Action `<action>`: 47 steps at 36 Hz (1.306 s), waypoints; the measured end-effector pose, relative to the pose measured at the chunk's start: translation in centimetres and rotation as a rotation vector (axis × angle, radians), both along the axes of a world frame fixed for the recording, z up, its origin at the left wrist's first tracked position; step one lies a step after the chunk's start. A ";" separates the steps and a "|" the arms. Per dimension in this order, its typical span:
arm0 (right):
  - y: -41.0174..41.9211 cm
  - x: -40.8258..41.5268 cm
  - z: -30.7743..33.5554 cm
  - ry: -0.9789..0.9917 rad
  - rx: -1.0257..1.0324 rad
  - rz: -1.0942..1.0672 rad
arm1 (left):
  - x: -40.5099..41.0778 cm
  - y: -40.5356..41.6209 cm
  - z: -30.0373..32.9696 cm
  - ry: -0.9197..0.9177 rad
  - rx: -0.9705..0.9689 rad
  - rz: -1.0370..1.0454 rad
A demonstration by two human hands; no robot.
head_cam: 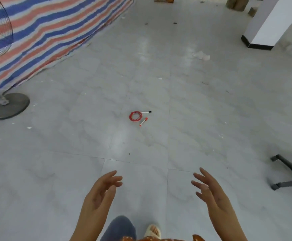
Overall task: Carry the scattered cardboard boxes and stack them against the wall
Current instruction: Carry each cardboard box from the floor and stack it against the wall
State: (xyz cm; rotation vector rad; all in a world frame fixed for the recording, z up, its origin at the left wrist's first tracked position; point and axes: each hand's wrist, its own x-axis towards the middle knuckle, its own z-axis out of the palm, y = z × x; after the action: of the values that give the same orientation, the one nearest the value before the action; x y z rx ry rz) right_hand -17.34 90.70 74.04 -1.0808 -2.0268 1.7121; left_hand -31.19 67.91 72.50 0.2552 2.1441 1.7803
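No cardboard box shows clearly in this view; a small brownish block point(252, 11) lies far off at the top right, too small to tell what it is. My left hand point(101, 193) and my right hand point(211, 193) are both held out in front of me over the grey tiled floor, palms facing each other, fingers loosely spread. Neither hand holds anything.
A red skipping rope with white handles point(138, 116) lies on the floor ahead. A standing fan's round base point(7, 106) is at the left, before a striped tarpaulin point(54, 26). A white pillar point(272, 23) stands top right; an office chair's legs point(289, 173) at the right.
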 end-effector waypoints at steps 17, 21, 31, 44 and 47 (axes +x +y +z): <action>16.1 -28.5 -1.6 0.015 -0.008 0.025 | -28.5 16.9 -0.6 -0.026 -0.073 -0.028; 19.3 -35.5 -1.2 0.031 0.020 0.035 | -35.9 20.4 0.8 0.008 -0.073 -0.057; 30.2 -47.3 -4.9 -0.119 -0.057 0.117 | -46.6 28.6 -2.0 -0.074 -0.149 -0.011; 49.3 -67.7 -7.8 -0.295 -0.027 0.495 | -59.6 46.1 -8.4 -0.225 -0.240 0.206; 51.9 -71.7 -10.6 -0.350 -0.024 0.566 | -62.2 48.2 -12.0 -0.300 -0.263 0.207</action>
State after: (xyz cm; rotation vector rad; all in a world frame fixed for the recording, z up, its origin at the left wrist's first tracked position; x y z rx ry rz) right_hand -89.03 142.60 63.42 -0.9185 -2.7436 1.8995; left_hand -93.40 116.14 60.54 -0.2911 2.2092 1.4986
